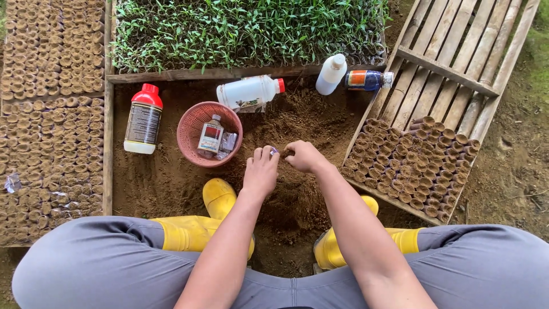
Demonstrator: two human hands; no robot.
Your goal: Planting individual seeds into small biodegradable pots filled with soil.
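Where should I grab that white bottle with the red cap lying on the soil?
Probably around the middle of the white bottle, coming from above. It lies on its side with the red cap pointing right, so its round body is open to a grip across its width.

Bare brown soil mound (309,123) ahead of hands: open. Pink plastic mesh basket (197,123) blocks front-left, red-capped dark bottle (143,120) beyond it. Lying white bottle (249,91) blocks far edge. Wooden slat tray (457,63) with rolled soil pots (414,166) walls right. Yellow rubber boots (220,197) hem near side.
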